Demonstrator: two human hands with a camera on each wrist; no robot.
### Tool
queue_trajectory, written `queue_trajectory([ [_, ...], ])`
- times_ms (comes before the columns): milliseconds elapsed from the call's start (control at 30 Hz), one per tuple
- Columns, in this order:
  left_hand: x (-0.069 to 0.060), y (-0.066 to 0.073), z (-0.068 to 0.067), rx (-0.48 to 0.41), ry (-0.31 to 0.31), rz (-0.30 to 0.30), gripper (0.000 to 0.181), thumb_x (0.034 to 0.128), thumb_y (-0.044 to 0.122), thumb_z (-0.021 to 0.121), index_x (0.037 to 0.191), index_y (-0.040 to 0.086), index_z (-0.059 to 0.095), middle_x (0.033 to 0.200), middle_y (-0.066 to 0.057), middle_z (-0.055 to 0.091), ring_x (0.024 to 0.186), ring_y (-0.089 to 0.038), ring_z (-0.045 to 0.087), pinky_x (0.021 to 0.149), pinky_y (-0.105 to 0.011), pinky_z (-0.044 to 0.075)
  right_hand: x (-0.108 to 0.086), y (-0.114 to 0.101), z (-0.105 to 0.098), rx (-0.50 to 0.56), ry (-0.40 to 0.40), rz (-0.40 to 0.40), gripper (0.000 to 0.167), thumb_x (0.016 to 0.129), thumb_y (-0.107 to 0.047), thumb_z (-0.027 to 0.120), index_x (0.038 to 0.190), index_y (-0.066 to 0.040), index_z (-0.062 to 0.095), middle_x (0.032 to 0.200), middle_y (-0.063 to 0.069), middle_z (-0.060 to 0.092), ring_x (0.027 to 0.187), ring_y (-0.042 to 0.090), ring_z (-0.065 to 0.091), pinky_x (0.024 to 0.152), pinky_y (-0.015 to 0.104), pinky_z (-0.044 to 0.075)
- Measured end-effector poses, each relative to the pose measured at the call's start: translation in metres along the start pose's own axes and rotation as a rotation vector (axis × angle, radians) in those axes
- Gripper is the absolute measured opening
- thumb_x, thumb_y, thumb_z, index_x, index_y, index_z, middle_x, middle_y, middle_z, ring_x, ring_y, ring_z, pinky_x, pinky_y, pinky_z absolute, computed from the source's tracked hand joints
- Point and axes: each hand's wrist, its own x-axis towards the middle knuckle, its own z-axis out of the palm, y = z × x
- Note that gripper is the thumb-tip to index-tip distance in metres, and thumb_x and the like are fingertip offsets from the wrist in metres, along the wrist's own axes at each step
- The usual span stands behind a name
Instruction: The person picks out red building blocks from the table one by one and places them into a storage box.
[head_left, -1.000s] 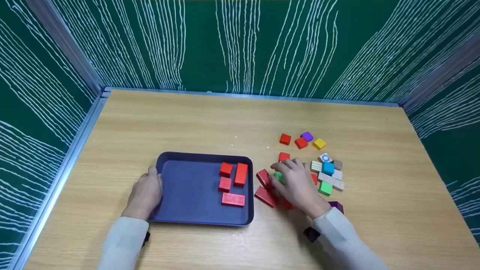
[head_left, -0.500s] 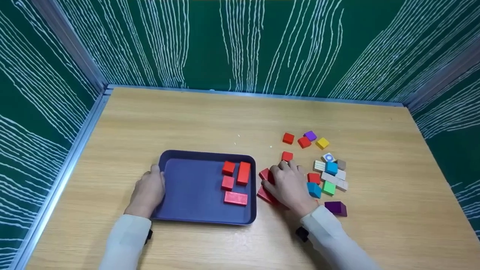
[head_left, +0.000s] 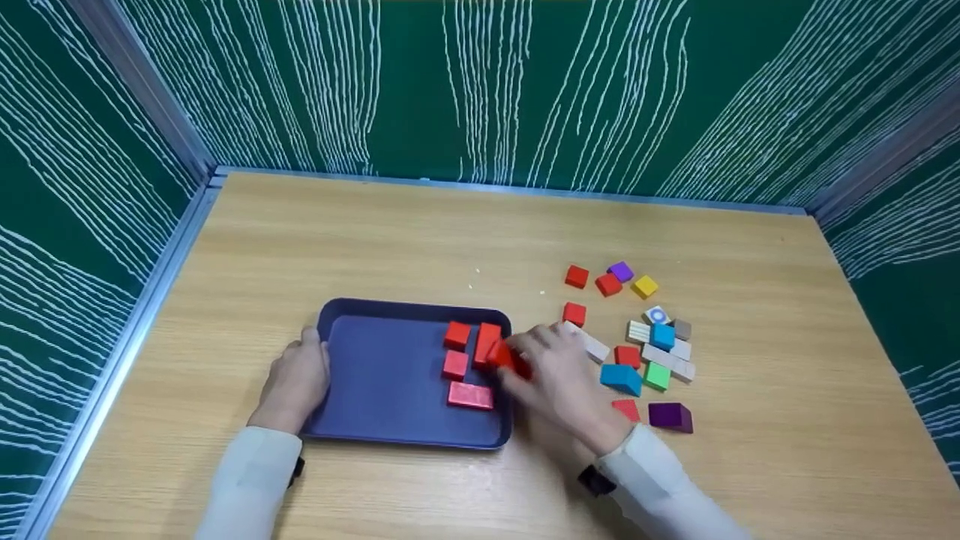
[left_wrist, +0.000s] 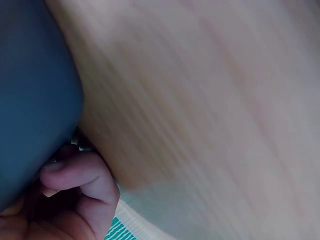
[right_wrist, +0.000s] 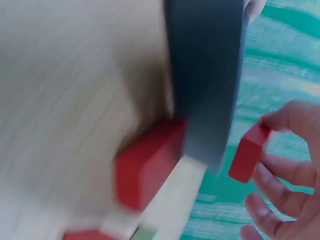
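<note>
Along the left side of the dark blue tray [head_left: 375, 375], my left hand [head_left: 296, 379] grips the rim; the left wrist view has its fingers curled against the tray's edge [left_wrist: 37, 100]. My right hand [head_left: 559, 382] is over the tray's right rim, pinching a red block [right_wrist: 248, 154] between thumb and fingertips. From above, that red block [head_left: 500, 355] overlaps a long red block [head_left: 486, 341] lying in the tray. Several red blocks rest in the tray's right half, among them a red cube [head_left: 455, 365]. On the table, another red block [right_wrist: 150, 162] is close against the tray wall, blurred.
Right of the tray lie several loose blocks, including a blue block [head_left: 621, 379], a green block [head_left: 657, 376], a purple block [head_left: 670, 417] and a pale long block [head_left: 587, 343]. Farther back are red cubes [head_left: 577, 276] and a yellow cube [head_left: 645, 286]. Green panels [head_left: 405, 90] border the table.
My right hand has moved left from the loose blocks to the tray's right rim, carrying a red block. The pale long block and blue block beside it are uncovered. My left hand stays on the tray.
</note>
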Motion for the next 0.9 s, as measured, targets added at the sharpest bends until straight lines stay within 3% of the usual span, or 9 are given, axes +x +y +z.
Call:
queue_trajectory([
  [100,0.0,0.0,0.001,-0.005,-0.003,-0.006,0.028,0.1091,0.016,0.035,0.123,-0.007,0.041,0.102,-0.031,0.059,0.093,-0.054,0.061,0.077,-0.06,0.049,-0.004,-0.016,0.007,0.006,-0.048,-0.119,0.036,0.088,-0.035,0.076,0.117,-0.013,0.073,0.105,0.003,0.067,0.095,0.02,0.05,0.079,0.036,0.042],
  [233,0.0,0.0,0.001,-0.01,0.005,0.0,0.027,0.1089,0.016,0.036,0.122,-0.007,0.042,0.101,-0.031,0.059,0.092,-0.053,0.062,0.076,-0.059,0.05,-0.008,-0.032,0.017,-0.002,-0.149,-0.197,0.039,0.09,-0.039,0.075,0.118,-0.013,0.073,0.107,0.003,0.068,0.096,0.021,0.05,0.081,0.041,0.041],
  [600,0.0,0.0,0.001,-0.016,0.0,-0.004,0.028,0.1092,0.016,0.035,0.122,-0.007,0.042,0.102,-0.03,0.058,0.092,-0.052,0.062,0.074,-0.058,0.051,-0.01,-0.036,0.031,0.041,-0.364,-0.183,0.039,0.09,-0.042,0.075,0.122,-0.018,0.072,0.114,0.001,0.066,0.104,0.02,0.049,0.086,0.042,0.04],
  [900,0.0,0.0,0.001,-0.02,0.005,-0.014,0.028,0.1089,0.017,0.036,0.123,-0.007,0.042,0.104,-0.032,0.058,0.096,-0.055,0.061,0.077,-0.061,0.049,-0.006,-0.036,0.036,0.027,-0.396,-0.175,0.042,0.09,-0.041,0.077,0.124,-0.018,0.071,0.118,0.001,0.066,0.107,0.021,0.05,0.088,0.043,0.041],
])
